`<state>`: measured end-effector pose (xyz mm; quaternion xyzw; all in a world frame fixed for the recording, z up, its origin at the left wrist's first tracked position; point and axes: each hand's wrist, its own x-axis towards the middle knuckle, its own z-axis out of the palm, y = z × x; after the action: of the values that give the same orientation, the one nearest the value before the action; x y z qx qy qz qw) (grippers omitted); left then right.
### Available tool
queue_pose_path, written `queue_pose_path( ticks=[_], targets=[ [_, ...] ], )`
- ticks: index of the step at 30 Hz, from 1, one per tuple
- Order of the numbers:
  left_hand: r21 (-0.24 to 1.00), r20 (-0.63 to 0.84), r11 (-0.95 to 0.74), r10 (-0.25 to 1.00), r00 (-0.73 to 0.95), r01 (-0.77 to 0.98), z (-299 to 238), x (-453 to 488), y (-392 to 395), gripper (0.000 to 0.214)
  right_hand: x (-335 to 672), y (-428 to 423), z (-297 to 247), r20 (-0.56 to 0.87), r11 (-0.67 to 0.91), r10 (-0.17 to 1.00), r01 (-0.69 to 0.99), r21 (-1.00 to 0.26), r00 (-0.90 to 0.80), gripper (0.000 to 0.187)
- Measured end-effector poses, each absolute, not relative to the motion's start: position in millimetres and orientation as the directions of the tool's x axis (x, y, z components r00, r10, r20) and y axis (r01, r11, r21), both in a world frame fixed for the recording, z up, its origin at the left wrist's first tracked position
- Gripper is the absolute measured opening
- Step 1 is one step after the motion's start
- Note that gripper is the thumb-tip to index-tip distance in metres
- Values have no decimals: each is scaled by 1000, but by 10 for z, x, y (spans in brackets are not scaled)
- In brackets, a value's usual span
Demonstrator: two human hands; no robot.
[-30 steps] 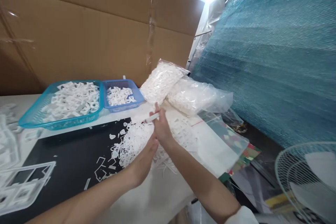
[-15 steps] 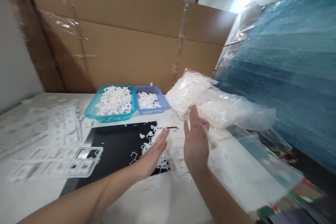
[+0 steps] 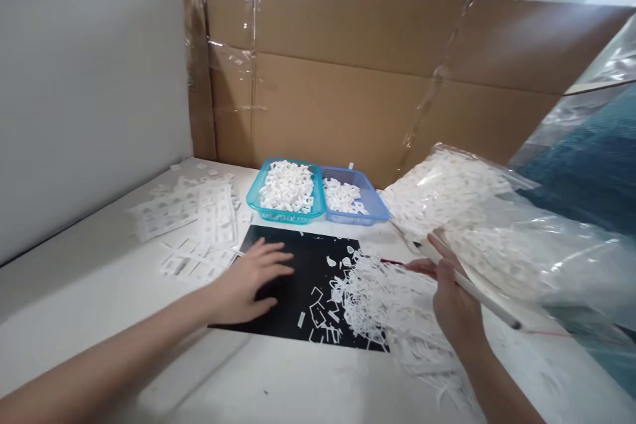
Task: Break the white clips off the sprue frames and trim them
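Hands now sit further apart than half a second ago: the left hand (image 3: pixel 243 288) is over the left part of the mat (image 3: pixel 285 291), and a frame that overlapped the mat lies mostly off it. Leftmost, the frames (image 3: pixel 217 222) overlap; a sideways sweep could snag their thin bars and bend them. The left hand has fingers spread and holds nothing that shows; whether it touches the mat, I cannot tell. Further right, the scraps (image 3: pixel 368 305) lie loose across the mat's edge, so a brushing arm could scatter them. The right hand (image 3: pixel 452 295) has its fingers closed round the stick (image 3: pixel 489 305), beside the scraps and near the bags (image 3: pixel 442 185); a careless turn could poke the plastic. Frames look flat, white and gridded; scraps, white curls and bits; the stick, slim, white and straight, its near end dark.
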<state>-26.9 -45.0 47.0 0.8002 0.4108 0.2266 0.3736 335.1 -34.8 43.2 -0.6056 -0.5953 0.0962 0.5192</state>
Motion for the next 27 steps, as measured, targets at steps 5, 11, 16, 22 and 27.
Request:
queue_pose_path(
  ticks=[5,11,16,22,27],
  targets=[
    [692,-79,-288,881,466,662,487,-857,-313,58,2745,-389,522,467,326,873,545,-772,139,50],
    [857,-128,-104,906,403,505,622,-593,-199,34,2003,-530,564,318,351,934,258,-900,-161,28],
    [977,-163,115,945,282,180,782,-58,-341,47,1911,-494,507,18,32,997,-185,-982,74,37],
    [888,-229,355,892,390,-291,1212,243,-915,43,2056,-481,600,-23,18,990,-292,-956,139,42],
    [895,-223,305,938,266,-325,1046,335,-851,34,2062,-450,606,-105,-61,989,-361,-931,104,35]
  ],
)
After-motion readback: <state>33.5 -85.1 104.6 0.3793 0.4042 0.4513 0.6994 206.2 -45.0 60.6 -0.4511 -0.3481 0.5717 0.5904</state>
